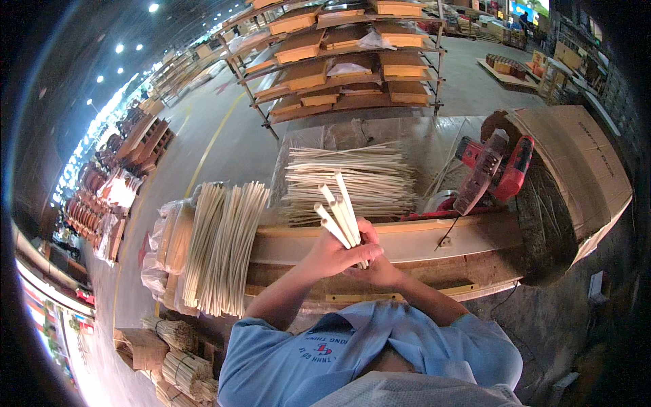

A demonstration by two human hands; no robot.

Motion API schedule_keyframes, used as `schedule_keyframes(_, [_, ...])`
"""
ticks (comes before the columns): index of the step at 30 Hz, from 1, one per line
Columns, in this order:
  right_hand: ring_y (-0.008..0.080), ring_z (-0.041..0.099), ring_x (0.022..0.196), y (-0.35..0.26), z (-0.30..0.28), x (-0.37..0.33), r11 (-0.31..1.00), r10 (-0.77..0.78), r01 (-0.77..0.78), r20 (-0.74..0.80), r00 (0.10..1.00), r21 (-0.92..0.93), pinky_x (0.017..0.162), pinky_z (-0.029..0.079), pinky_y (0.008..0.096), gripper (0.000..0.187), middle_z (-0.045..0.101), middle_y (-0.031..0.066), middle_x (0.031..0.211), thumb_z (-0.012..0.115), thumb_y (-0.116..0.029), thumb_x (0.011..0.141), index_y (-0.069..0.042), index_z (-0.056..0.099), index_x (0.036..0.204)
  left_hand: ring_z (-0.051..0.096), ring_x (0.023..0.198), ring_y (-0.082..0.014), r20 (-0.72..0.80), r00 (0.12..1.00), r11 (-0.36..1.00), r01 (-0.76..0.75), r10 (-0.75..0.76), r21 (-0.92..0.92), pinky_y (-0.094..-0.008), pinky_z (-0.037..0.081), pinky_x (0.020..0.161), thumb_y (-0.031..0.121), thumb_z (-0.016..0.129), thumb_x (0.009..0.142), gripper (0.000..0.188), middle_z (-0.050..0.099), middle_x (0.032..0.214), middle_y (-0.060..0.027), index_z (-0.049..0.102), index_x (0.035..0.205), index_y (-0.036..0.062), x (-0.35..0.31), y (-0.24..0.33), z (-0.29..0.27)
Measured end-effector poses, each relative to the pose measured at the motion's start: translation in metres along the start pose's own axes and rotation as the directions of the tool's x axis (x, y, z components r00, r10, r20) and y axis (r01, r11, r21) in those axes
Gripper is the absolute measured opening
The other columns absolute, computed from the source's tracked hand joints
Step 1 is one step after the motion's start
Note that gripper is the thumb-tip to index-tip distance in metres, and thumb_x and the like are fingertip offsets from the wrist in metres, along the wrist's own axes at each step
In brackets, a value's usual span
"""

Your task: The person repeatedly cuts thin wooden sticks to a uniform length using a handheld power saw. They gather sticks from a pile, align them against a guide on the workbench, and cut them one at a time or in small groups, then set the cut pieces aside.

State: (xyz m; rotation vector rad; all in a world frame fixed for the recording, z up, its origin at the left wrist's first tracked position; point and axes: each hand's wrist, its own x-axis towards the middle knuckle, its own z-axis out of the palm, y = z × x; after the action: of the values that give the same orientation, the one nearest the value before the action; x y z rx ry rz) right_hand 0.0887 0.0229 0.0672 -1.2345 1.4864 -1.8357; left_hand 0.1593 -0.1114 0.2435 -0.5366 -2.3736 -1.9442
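A small bunch of pale round wooden rods (pixel 342 210) stands upright and slightly fanned in front of my chest. My left hand (pixel 333 256) is closed around its lower part. My right hand (pixel 374 263) meets it from the other side, its fingers also wrapped round the rods. The lower ends are hidden in my hands. Just beyond them, a large pile of long thin rods (pixel 349 178) lies crosswise on the workbench (pixel 298 252). To the left, another thick stack of rods (pixel 225 244) lies with its ends pointing toward and away from me.
At the bench's right stands a red and grey power saw (pixel 483 171), beside a large cardboard box (pixel 576 163). A rack (pixel 352 64) of wooden panels rises beyond the bench. Plastic-wrapped packs (pixel 166 237) sit left of the stack, and tied bundles (pixel 184 363) lie below on the left.
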Motion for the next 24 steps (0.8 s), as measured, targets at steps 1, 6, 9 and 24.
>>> schedule_keyframes(1, [0.0107, 0.065, 0.087, 0.008, -0.002, -0.003, 0.997, 0.063, -0.064, -0.021, 0.998, -0.035, 0.077, 0.052, 0.0318, 0.024, 0.075, 0.0058, 0.095, 0.078, -0.02, 0.092, -0.005, 0.072, 0.11, 0.062, 0.074, -0.015, -0.007, 0.998, 0.998, 0.064, -0.064, -0.026, -0.0287, 0.05, 0.068, 0.012, 0.067, 0.098, 0.012, 0.063, 0.084, -0.0056, 0.06, 0.098, 0.0023, 0.004, -0.002, 0.002])
schedule_keyframes(6, [0.0071, 0.061, 0.08, 0.019, 0.014, -0.01, 0.957, 0.28, -0.283, -0.057, 0.958, -0.068, 0.073, 0.052, 0.0306, 0.021, 0.073, 0.0007, 0.084, 0.077, -0.022, 0.093, -0.005, 0.074, 0.104, 0.053, 0.061, -0.0062, -0.127, 0.992, 0.968, -0.05, 0.019, -0.246, -0.0241, 0.043, 0.054, 0.017, 0.062, 0.102, 0.018, 0.057, 0.07, 0.0001, 0.062, 0.095, 0.0013, -0.008, -0.022, 0.002])
schedule_keyframes(9, [0.0049, 0.059, 0.077, 0.027, 0.008, -0.005, 0.975, 0.214, -0.218, -0.077, 0.974, -0.051, 0.07, 0.051, 0.0301, 0.023, 0.072, -0.0006, 0.083, 0.079, -0.024, 0.091, -0.004, 0.074, 0.101, 0.051, 0.061, -0.0064, -0.077, 0.996, 0.972, -0.055, 0.038, -0.227, -0.0242, 0.041, 0.054, 0.02, 0.059, 0.104, 0.021, 0.055, 0.07, 0.0008, 0.061, 0.094, 0.0017, -0.003, -0.018, 0.0])
schedule_keyframes(24, [0.0175, 0.065, 0.1, 0.074, 0.029, 0.01, 0.979, 0.139, -0.066, -0.399, 0.906, 0.193, 0.087, 0.053, 0.0352, 0.032, 0.068, 0.0077, 0.106, 0.07, -0.022, 0.096, -0.002, 0.065, 0.12, 0.056, 0.069, -0.0123, -0.437, 0.894, 0.991, -0.128, 0.102, -0.03, -0.0278, 0.049, 0.062, 0.03, 0.049, 0.108, 0.035, 0.058, 0.084, -0.0057, 0.052, 0.128, 0.001, 0.012, -0.109, 0.04])
